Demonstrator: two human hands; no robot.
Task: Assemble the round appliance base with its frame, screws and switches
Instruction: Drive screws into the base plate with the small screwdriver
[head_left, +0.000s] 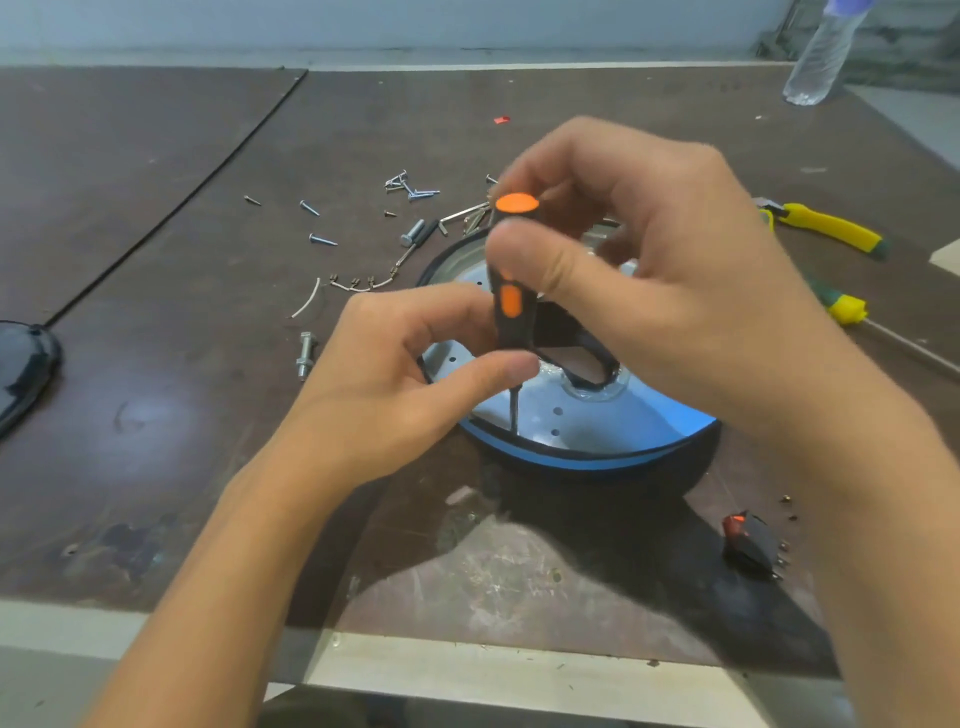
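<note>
The body in view consists of two hands and two forearms. The left hand (395, 374) and the right hand (675, 270) are bare. The left forearm (234, 545) and the right forearm (883, 493) are bare along their full visible length. The left thumbnail (521, 368) is trimmed short. Skin creases mark the right thumb knuckle (563, 260).
</note>
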